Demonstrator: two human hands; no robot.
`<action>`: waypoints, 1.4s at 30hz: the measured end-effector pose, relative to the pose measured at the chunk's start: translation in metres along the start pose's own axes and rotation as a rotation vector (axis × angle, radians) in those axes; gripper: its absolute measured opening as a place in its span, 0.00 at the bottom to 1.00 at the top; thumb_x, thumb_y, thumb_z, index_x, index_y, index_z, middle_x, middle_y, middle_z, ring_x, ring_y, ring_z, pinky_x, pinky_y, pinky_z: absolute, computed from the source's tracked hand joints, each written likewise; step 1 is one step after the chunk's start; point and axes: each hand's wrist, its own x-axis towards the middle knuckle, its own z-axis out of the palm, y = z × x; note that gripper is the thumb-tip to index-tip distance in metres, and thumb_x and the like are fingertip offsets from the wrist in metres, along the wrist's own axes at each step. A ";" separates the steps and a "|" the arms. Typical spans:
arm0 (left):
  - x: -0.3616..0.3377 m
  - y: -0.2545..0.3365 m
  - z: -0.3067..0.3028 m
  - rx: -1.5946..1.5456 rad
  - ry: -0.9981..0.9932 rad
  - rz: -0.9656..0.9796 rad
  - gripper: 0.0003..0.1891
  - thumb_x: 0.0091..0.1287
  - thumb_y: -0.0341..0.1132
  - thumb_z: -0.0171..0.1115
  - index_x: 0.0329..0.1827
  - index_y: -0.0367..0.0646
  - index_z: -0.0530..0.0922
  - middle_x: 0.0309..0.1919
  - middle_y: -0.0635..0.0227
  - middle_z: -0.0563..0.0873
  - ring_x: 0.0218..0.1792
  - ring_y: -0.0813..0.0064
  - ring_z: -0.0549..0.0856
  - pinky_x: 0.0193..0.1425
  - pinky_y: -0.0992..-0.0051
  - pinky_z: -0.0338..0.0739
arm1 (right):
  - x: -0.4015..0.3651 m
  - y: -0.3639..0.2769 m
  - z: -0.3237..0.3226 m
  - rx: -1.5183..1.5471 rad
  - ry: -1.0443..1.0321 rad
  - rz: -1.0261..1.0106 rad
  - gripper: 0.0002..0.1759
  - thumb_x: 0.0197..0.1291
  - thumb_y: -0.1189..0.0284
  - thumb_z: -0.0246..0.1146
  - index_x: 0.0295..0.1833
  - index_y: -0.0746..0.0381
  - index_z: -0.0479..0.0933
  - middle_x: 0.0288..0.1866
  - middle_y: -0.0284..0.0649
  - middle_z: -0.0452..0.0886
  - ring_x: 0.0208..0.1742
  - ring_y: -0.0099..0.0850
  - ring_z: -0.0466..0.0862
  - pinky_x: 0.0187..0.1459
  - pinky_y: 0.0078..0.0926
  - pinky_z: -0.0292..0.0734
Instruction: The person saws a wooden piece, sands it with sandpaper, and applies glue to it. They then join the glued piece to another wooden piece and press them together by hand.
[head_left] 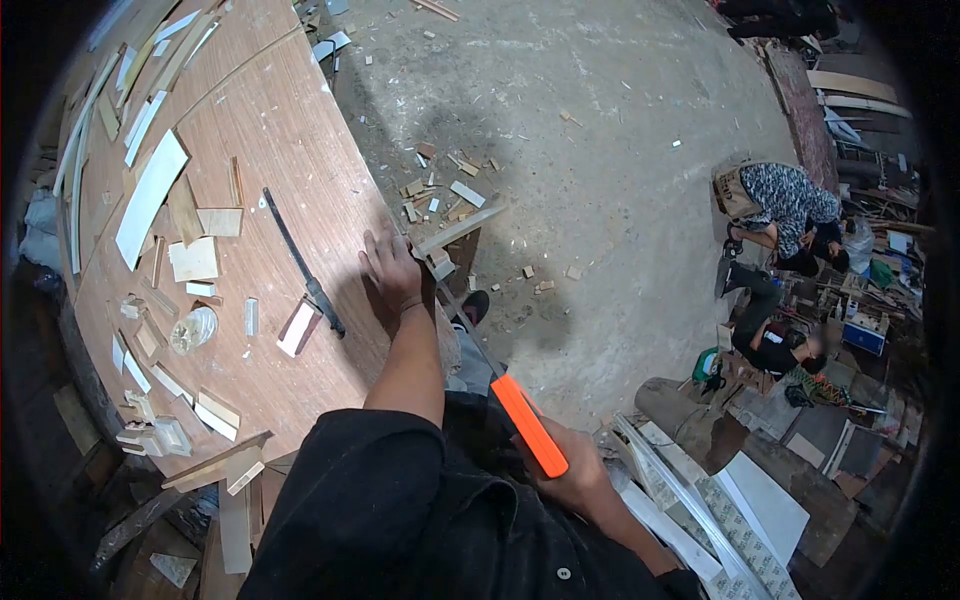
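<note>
My right hand (575, 468) is closed round the orange handle of a saw (528, 425). The saw's thin blade runs up and left to a wood strip (462, 230) that sticks out past the table edge. On the wooden table (300, 130), beside the strip's near end, my left hand (392, 268) lies with its fingers spread, pressing down at the edge. Whether its palm touches the strip is hard to see. Left of it lies a long dark tool (300, 262) with a thin blade, next to a small white-topped block (298, 328).
Wood offcuts, a curved white board (150, 200) and a clear jar (194, 330) lie on the table's left. Small scraps (465, 193) are scattered on the concrete floor. Two people (785, 215) are low on the floor at right, near a blue box (864, 336). Boards (765, 505) lie at lower right.
</note>
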 end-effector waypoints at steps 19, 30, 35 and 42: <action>0.005 0.021 -0.017 -0.082 0.079 -0.004 0.04 0.63 0.27 0.55 0.39 0.44 0.77 0.60 0.65 0.78 0.69 0.52 0.69 0.73 0.45 0.56 | -0.187 0.074 -0.051 0.227 0.391 0.091 0.21 0.56 0.56 0.68 0.34 0.66 0.80 0.21 0.39 0.77 0.20 0.30 0.77 0.26 0.28 0.70; 0.003 0.012 -0.008 -0.108 0.071 -0.028 0.05 0.64 0.27 0.54 0.40 0.43 0.78 0.60 0.68 0.78 0.69 0.51 0.69 0.74 0.43 0.54 | -0.057 0.071 -0.003 0.105 0.290 -0.327 0.10 0.56 0.75 0.70 0.41 0.67 0.80 0.28 0.44 0.81 0.26 0.39 0.83 0.30 0.28 0.76; 0.005 0.013 -0.009 -0.124 0.097 -0.039 0.03 0.64 0.28 0.56 0.33 0.46 0.76 0.56 0.71 0.80 0.67 0.56 0.72 0.71 0.50 0.60 | -0.042 0.064 0.007 0.189 0.247 -0.293 0.11 0.55 0.76 0.70 0.43 0.69 0.80 0.28 0.46 0.81 0.26 0.41 0.84 0.30 0.30 0.77; 0.007 0.015 -0.005 -0.069 0.070 -0.060 0.06 0.65 0.28 0.53 0.30 0.44 0.76 0.58 0.70 0.80 0.70 0.56 0.68 0.76 0.47 0.52 | -0.040 0.069 0.007 0.215 0.214 -0.265 0.13 0.56 0.76 0.70 0.45 0.71 0.80 0.29 0.47 0.83 0.27 0.39 0.86 0.31 0.30 0.78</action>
